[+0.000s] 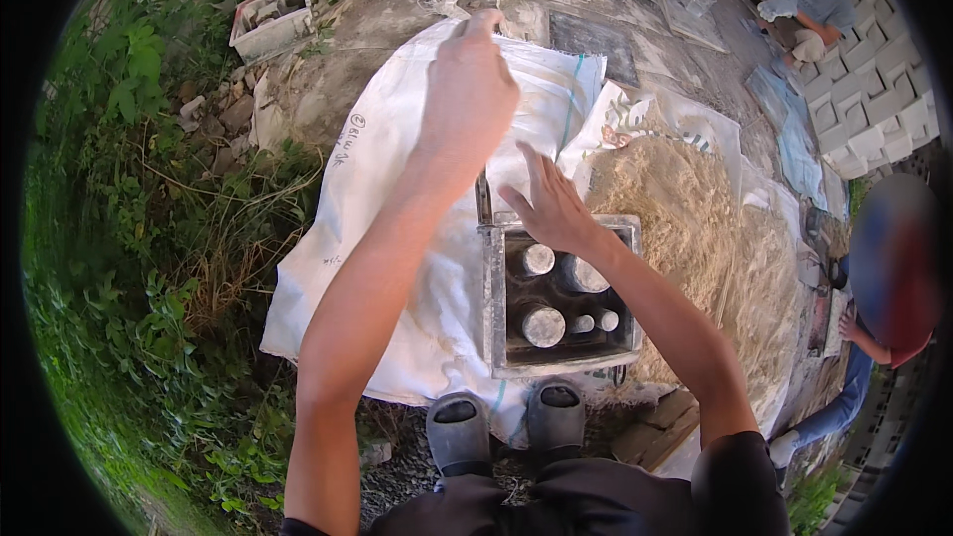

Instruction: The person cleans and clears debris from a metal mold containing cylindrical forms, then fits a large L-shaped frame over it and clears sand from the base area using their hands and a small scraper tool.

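Note:
My left hand (pixel 478 65) reaches far forward over the far edge of a white woven sack (pixel 397 208). Its fingers are curled in and partly hidden from above, so what they hold, if anything, does not show. Over the far side of a grey metal mould box (pixel 491 308), my right hand (pixel 554 203) is open with fingers apart, holding nothing. Inside the box stand several round-topped cylinders, among them a large one (pixel 543 327) and a thin one (pixel 607 320). A dark metal bar (pixel 483 201) sticks up at the box's far left corner.
A heap of sandy material (pixel 685 228) lies on sacking right of the box. Green plants (pixel 129 268) fill the left side. A white crate (pixel 270 20) stands at far left. One person (pixel 809 0) sits at far right; another (pixel 884 288) is nearer. White blocks (pixel 874 79) are stacked there.

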Action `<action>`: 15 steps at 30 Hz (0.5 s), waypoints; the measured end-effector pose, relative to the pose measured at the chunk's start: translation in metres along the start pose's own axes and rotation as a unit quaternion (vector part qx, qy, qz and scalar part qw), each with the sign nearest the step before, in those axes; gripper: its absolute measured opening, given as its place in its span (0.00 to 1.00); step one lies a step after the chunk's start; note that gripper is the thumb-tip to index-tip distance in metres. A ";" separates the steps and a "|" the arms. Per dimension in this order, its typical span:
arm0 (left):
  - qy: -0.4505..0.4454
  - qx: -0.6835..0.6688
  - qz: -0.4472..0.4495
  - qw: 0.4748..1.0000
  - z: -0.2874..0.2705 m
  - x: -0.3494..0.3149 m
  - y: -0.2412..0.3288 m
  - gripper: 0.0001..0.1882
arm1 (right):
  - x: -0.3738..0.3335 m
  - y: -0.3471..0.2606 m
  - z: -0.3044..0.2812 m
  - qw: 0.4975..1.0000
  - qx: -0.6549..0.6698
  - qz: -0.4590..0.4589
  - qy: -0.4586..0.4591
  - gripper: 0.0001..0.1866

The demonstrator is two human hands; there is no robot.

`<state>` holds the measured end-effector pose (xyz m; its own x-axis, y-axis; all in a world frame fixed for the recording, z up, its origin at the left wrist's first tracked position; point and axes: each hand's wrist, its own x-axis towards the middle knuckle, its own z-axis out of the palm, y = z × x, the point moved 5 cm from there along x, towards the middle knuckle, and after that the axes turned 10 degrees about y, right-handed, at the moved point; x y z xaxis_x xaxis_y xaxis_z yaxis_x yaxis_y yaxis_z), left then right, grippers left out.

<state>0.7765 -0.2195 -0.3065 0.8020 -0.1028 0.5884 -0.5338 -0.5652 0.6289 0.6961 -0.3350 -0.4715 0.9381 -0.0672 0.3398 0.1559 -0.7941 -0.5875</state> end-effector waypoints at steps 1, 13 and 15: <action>0.005 -0.020 -0.025 0.999 -0.008 0.002 -0.007 0.15 | -0.020 0.027 0.007 0.998 -0.049 0.021 -0.028 0.34; 0.037 0.297 -0.147 0.943 -0.090 -0.061 -0.263 0.17 | -0.041 0.039 0.018 0.967 -0.181 0.027 -0.177 0.32; 0.053 0.433 -0.011 0.900 -0.061 -0.084 -0.253 0.24 | -0.042 0.040 0.021 0.967 -0.188 0.026 -0.173 0.32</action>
<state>0.8278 -0.0182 -0.4842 0.7559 -0.0313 0.6539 -0.0723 -0.9967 0.0359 0.6696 -0.3515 -0.5243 0.9991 0.0412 0.0138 0.0434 -0.9627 -0.2672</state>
